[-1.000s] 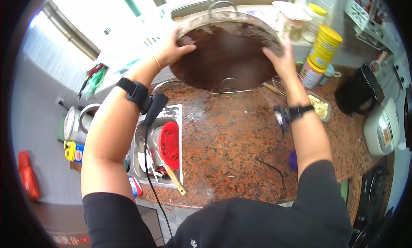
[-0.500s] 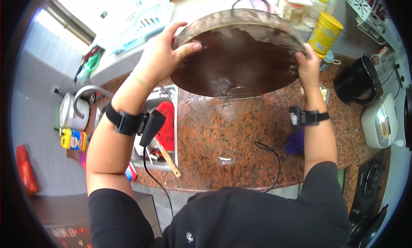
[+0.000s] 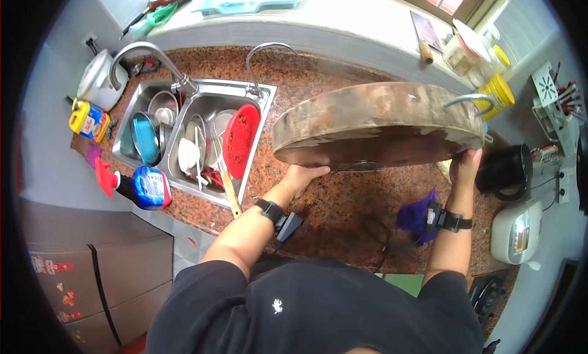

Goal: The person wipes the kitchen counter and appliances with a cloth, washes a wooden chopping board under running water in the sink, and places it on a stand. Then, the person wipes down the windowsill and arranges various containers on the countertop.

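Note:
A thick, round wooden chopping board (image 3: 367,118), stained and wet-looking on its dark underside, is held up on edge and tilted above the counter. A metal loop handle (image 3: 468,99) sticks out of its rim at the upper right. My left hand (image 3: 303,179) grips its lower left edge, thumb along the rim and the other fingers partly hidden. At the lower right edge, my right hand (image 3: 464,168) clasps the board, its fingers mostly behind it. Partly covered by the board, a thin wire rack (image 3: 361,168) shows just below it.
Left of the board, a double sink (image 3: 262,126) holds dishes and a red strainer (image 3: 242,139). A blue spray bottle (image 3: 151,187) stands at its front. On the right are a purple cloth (image 3: 416,216), a black jug (image 3: 511,170) and a rice cooker (image 3: 517,231).
The board has come lower and to the right in view and turned, its handle swinging from the top to the right. My left hand has moved down to its lower edge. The view has shifted.

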Tool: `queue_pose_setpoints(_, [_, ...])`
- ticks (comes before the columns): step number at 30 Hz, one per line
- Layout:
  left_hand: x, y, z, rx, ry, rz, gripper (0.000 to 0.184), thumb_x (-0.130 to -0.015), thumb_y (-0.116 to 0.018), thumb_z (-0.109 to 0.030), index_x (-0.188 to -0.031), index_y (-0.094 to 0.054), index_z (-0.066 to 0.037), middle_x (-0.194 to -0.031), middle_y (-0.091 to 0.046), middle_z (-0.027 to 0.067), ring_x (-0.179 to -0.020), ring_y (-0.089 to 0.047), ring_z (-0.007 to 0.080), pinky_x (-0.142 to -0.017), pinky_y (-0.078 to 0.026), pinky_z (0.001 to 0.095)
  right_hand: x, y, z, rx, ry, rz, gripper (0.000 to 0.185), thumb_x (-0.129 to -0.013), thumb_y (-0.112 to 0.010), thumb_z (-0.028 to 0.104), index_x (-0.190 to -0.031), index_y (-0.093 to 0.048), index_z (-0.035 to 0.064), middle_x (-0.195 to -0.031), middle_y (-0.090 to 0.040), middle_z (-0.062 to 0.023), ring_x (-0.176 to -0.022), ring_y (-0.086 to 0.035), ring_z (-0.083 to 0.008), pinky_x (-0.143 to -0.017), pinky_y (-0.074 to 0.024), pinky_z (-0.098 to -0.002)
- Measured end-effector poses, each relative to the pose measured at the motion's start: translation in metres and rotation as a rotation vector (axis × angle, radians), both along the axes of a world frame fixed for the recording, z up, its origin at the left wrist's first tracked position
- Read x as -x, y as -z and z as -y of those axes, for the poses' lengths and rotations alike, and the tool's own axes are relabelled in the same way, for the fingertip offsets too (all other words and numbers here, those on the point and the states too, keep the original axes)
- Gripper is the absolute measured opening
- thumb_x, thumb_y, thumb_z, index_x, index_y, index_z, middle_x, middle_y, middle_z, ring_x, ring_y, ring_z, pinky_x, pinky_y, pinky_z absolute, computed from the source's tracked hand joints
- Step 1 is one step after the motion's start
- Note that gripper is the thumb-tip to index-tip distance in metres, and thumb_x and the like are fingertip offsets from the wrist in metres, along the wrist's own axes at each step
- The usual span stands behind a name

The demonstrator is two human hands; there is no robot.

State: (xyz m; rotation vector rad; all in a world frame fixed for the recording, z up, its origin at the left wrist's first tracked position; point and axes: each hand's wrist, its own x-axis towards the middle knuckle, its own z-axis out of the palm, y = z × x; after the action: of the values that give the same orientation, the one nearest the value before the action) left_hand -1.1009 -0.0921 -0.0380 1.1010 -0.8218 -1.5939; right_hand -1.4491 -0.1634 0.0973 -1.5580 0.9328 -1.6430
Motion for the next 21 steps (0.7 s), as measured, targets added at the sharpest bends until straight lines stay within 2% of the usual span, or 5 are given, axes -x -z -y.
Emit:
queue_pose_setpoints(5, [0.019,0.008,0.005,-0.233,-0.102,-0.418,0.027,-0.075,-0.065,0.007,-0.099,-0.058,-0.002,-0.093,-0.061,0.0084,-0.085,-0.060,0.0184,-0.074,-0.052,0.0290,0.061,0.088,0.018,-0.174,0.104,0.266,0.054,-0.086,-0.046,0.044,-0.123,-0.044,0.0045,-0.116,-0.053,-0.0101,-0.104,-0.054,-0.0232,-0.081,-0.0484,-0.0371])
queue_pose_setpoints(6, [0.022,0.010,0.005,-0.245,-0.143,-0.438,0.027,-0.074,-0.064,0.008,-0.098,-0.058,-0.001,-0.093,-0.061,0.0089,-0.084,-0.060,0.0191,-0.073,-0.052,0.0297,0.035,0.052,0.007,-0.314,0.077,0.390,0.043,-0.089,-0.049,0.032,-0.124,-0.045,0.0069,-0.116,-0.054,-0.0087,-0.103,-0.054,-0.0247,-0.084,-0.0480,-0.0395])
queue_pose_setpoints(8, [0.023,0.013,0.003,-0.166,-0.140,-0.412,0.029,-0.074,-0.063,0.010,-0.100,-0.057,-0.001,-0.092,-0.061,0.0097,-0.084,-0.061,0.0198,-0.072,-0.052,0.0313,0.055,0.067,0.010,-0.321,-0.030,0.422,0.077,-0.071,-0.062,0.061,-0.124,-0.045,0.0078,-0.117,-0.053,-0.0072,-0.106,-0.053,-0.0238,-0.087,-0.0468,-0.0403])
queue_pose_setpoints(10, [0.020,0.006,-0.005,-0.131,-0.134,-0.434,0.033,-0.073,-0.062,0.010,-0.104,-0.055,-0.001,-0.094,-0.060,0.0096,-0.089,-0.059,0.0193,-0.076,-0.050,0.0306,0.037,0.062,0.003,-0.209,0.030,0.433,0.093,-0.058,-0.066,0.067,-0.125,-0.044,0.0076,-0.121,-0.051,-0.0069,-0.110,-0.050,-0.0240,-0.092,-0.0431,-0.0414])
queue_pose_setpoints(21, [-0.041,-0.053,-0.096,0.058,0.010,-0.539,0.038,-0.075,-0.061,0.007,-0.110,-0.053,-0.005,-0.106,-0.055,0.0036,-0.097,-0.053,0.0176,-0.083,-0.045,0.0325,-0.049,-0.073,-0.076,-0.171,-0.131,0.277,0.098,-0.067,-0.060,0.068,-0.136,-0.028,0.0053,-0.136,-0.036,-0.0118,-0.124,-0.036,-0.0298,-0.101,-0.0316,-0.0464])
